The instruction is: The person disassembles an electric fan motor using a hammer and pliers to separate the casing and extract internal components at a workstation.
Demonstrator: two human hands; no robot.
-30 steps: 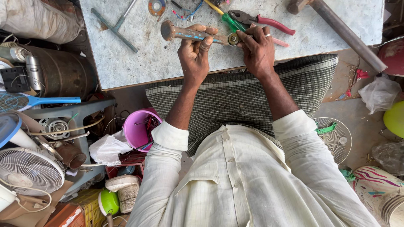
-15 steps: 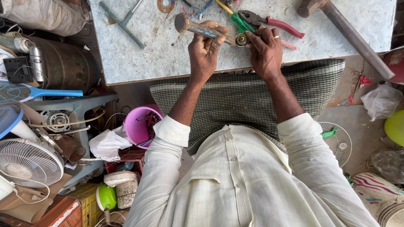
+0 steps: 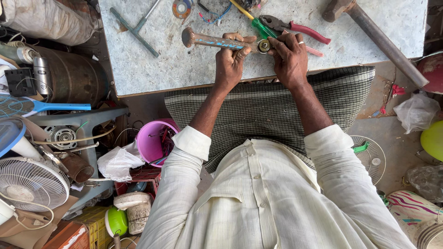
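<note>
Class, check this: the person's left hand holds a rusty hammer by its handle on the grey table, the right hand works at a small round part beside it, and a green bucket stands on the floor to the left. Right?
One detail is wrong: the bucket is pink, not green, as the head view shows. The rest stands: the left hand holds the rusty hammer on the grey table, and the right hand works at the small round part.

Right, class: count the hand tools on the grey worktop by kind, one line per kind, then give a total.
Hammers: 2, one held in the left hand, one lying at the right
Pliers: 1, red-handled
Screwdrivers: 1, green-handled
T-shaped wrenches: 1
Total: 5
The right hand steadies a small round part at the held hammer's end; it is not counted.
</note>
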